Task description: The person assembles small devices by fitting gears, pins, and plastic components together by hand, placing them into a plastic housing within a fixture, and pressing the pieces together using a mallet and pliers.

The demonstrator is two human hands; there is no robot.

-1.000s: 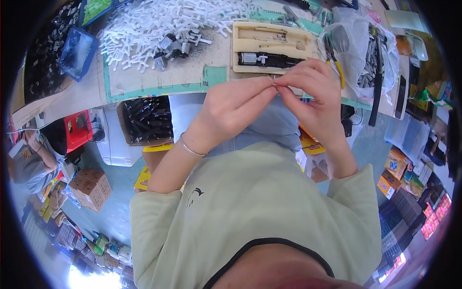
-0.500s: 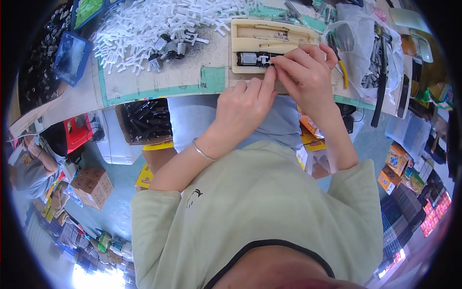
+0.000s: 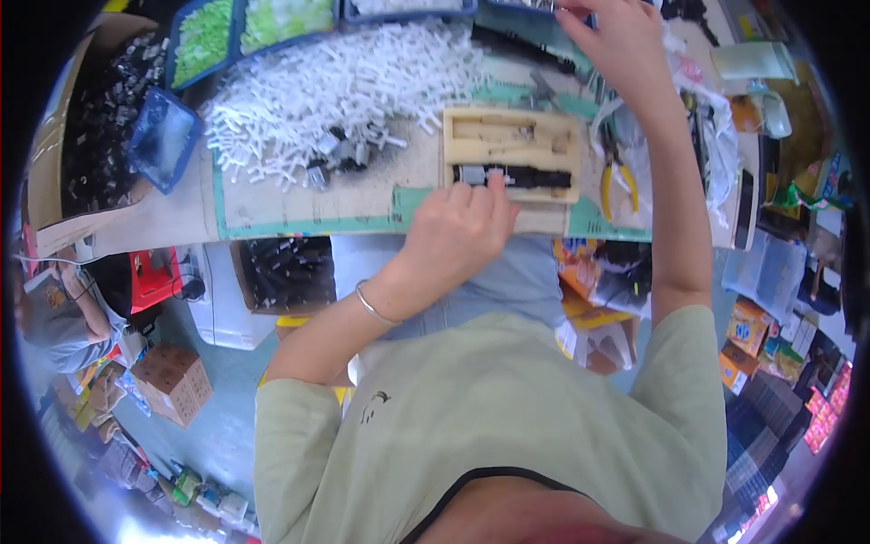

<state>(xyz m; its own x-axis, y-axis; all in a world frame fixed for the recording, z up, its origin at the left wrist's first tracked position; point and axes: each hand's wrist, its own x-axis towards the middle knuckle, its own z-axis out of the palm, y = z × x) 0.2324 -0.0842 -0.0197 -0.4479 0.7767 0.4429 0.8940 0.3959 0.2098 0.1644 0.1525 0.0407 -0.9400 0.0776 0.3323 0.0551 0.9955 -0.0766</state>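
My left hand (image 3: 460, 227) is by the front edge of a cream fixture (image 3: 458, 145), its index finger stretched onto a black and silver assembly (image 3: 544, 178) in the lower slot. The thumb is apart from that finger, the other fingers are curled, and nothing shows in the hand. A small white piece is by the index fingertip. Far off at the top edge, my right hand (image 3: 621, 36) reaches over a blue tray (image 3: 518, 7) of small parts. Its thumb and index finger are apart; the other fingers are partly cut off.
White plastic pieces (image 3: 335, 86) lie heaped left of the fixture, with dark and silver parts (image 3: 340, 150) at their front. Yellow-handled pliers (image 3: 620, 186) rest to the right. Behind are trays of green pieces (image 3: 201, 41). A co-worker's arm (image 3: 86, 304) shows at far left.
My right hand has left the assembly and moved up to the back tray. My left index finger has come onto the assembly. The view has shifted, showing more of the table's back.
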